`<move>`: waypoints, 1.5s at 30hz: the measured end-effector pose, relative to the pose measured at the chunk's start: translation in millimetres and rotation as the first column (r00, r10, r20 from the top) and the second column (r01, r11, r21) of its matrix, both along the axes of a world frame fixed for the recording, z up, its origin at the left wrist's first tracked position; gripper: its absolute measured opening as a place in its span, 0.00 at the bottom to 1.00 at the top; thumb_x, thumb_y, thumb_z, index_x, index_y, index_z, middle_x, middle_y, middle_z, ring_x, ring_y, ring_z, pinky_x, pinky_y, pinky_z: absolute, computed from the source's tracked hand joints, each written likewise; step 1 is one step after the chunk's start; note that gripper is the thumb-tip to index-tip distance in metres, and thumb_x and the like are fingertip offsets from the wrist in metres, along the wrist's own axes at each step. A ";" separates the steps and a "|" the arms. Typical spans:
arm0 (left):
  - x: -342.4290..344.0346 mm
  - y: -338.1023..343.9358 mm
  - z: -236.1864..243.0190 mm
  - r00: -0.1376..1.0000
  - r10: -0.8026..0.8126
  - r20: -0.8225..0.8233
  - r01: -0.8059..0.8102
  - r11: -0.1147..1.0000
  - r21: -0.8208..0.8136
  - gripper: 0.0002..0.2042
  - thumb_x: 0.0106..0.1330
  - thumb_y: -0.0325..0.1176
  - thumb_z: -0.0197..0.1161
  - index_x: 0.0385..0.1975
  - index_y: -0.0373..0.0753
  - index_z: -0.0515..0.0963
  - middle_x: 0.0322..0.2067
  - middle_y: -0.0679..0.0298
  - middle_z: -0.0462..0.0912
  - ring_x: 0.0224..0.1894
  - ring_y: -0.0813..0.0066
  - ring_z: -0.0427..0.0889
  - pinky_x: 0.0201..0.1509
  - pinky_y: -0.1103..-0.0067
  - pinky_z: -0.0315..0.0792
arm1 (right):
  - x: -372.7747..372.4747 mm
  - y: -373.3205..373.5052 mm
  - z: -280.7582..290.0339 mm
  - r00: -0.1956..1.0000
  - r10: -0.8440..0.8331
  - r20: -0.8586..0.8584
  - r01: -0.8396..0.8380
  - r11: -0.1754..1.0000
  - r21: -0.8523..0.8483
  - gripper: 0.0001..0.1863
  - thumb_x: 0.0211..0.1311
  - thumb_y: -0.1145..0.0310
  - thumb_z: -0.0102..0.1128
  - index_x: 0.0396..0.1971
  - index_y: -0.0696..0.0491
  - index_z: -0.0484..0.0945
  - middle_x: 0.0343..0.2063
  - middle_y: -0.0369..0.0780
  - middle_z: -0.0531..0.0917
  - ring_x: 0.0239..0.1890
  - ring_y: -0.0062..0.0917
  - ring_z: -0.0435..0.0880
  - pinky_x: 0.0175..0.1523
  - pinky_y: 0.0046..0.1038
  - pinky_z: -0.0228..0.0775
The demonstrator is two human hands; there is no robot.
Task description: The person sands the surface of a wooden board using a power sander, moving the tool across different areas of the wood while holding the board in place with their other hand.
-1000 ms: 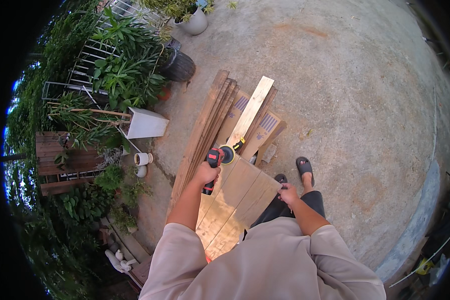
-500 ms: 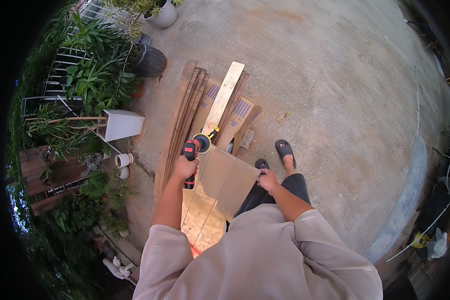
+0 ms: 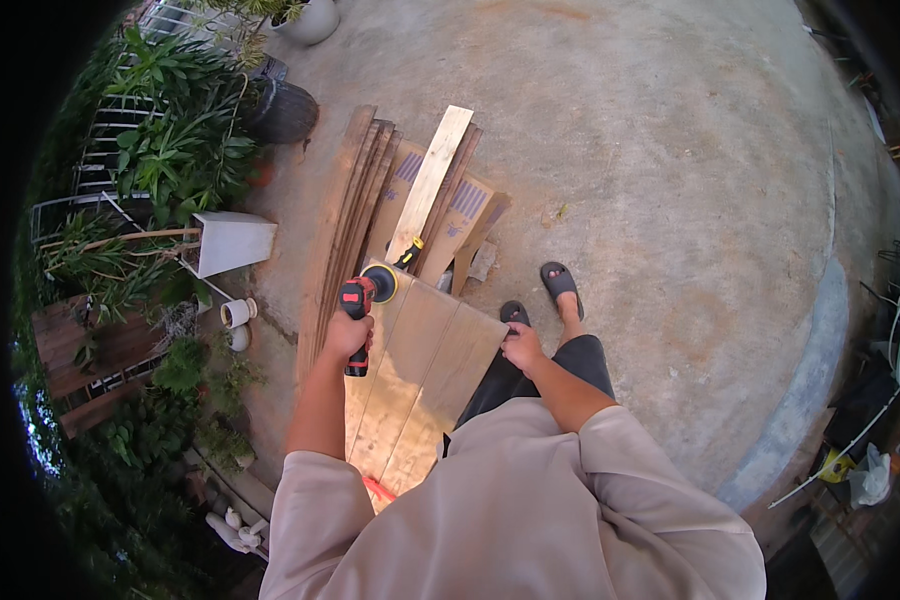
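1. The left hand (image 3: 350, 333) has its fingers wrapped around the grip of a red-and-black power tool (image 3: 357, 297). The tool's round, yellow-rimmed disc (image 3: 380, 283) sits at the far left corner of the planked wooden worktop (image 3: 410, 335).
2. The right hand (image 3: 520, 345) is at the worktop's far right corner, its fingers apparently closed on the edge there; the underside of that hold is hidden.
3. The step in hand looks like running the disc over the wood. Whether it is spinning, or pressed flat, cannot be told.
4. Any move along the planks would call for a level disc, a firm left grip and the right hand steadying its corner.
5. Just past the worktop's far edge shows a yellow-and-black piece (image 3: 409, 252); whether it belongs to the tool is unclear. Beyond lie a pale plank (image 3: 435, 180) and dark boards (image 3: 345, 200).
6. The cardboard (image 3: 467, 208) beside them bears blue-purple stripes and a small printed mark, too small to make out. No lettering is legible on the tool.
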State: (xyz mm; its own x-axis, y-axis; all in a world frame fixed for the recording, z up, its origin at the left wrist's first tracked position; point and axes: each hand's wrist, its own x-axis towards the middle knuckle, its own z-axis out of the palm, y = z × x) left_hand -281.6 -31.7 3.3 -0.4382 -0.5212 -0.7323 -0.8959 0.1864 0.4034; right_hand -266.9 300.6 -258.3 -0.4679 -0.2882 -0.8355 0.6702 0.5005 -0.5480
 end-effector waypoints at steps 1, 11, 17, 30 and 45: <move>-4.7 6.2 4.0 0.997 0.053 -0.061 -0.053 0.999 -0.001 0.01 0.56 0.23 0.55 0.26 0.33 0.72 0.17 0.60 0.76 0.15 0.70 0.77 0.19 0.73 0.72 | -0.4 0.7 -0.6 1.000 -0.014 0.000 0.014 1.000 -0.009 0.26 0.53 0.65 0.62 0.56 0.45 0.78 0.41 0.41 0.86 0.47 0.31 0.84 0.55 0.29 0.73; -16.5 11.5 9.2 1.000 0.029 -0.009 -0.029 0.999 -0.037 0.04 0.56 0.26 0.59 0.26 0.32 0.74 0.18 0.60 0.78 0.17 0.71 0.79 0.21 0.73 0.74 | 7.2 7.0 -13.3 0.996 -0.086 -0.019 0.084 0.994 -0.073 0.26 0.52 0.66 0.62 0.55 0.46 0.78 0.41 0.39 0.87 0.47 0.28 0.84 0.55 0.27 0.72; -20.2 17.7 9.8 0.998 -0.056 0.034 0.059 0.994 -0.095 0.05 0.56 0.26 0.59 0.26 0.32 0.74 0.18 0.59 0.78 0.17 0.71 0.79 0.22 0.73 0.74 | 6.8 4.9 -7.2 0.991 -0.131 0.030 0.134 0.981 -0.141 0.27 0.52 0.68 0.62 0.57 0.46 0.76 0.41 0.38 0.87 0.46 0.27 0.85 0.53 0.26 0.72; -8.7 25.7 11.4 0.998 -0.052 0.036 0.051 0.998 0.028 0.05 0.56 0.26 0.60 0.27 0.32 0.73 0.18 0.59 0.78 0.17 0.71 0.79 0.22 0.73 0.74 | -1.1 5.8 10.9 0.987 -0.150 0.048 0.155 0.981 -0.117 0.29 0.49 0.71 0.59 0.57 0.45 0.77 0.39 0.36 0.88 0.41 0.24 0.86 0.46 0.24 0.75; 9.2 24.2 16.6 0.998 0.032 0.056 -0.035 0.998 0.057 0.03 0.57 0.25 0.59 0.28 0.32 0.73 0.17 0.58 0.78 0.15 0.71 0.78 0.19 0.73 0.73 | -4.0 5.2 13.5 0.989 -0.136 0.065 0.142 0.985 -0.100 0.28 0.49 0.72 0.61 0.56 0.47 0.78 0.37 0.39 0.88 0.40 0.27 0.86 0.45 0.26 0.75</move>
State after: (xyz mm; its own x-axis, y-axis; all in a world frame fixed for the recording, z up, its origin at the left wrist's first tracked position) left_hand -272.4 -7.5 19.9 -0.3792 -0.4908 -0.7845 -0.9224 0.1333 0.3624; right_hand -270.9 305.8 -244.8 -0.4610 -0.3102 -0.8314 0.7616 0.3425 -0.5501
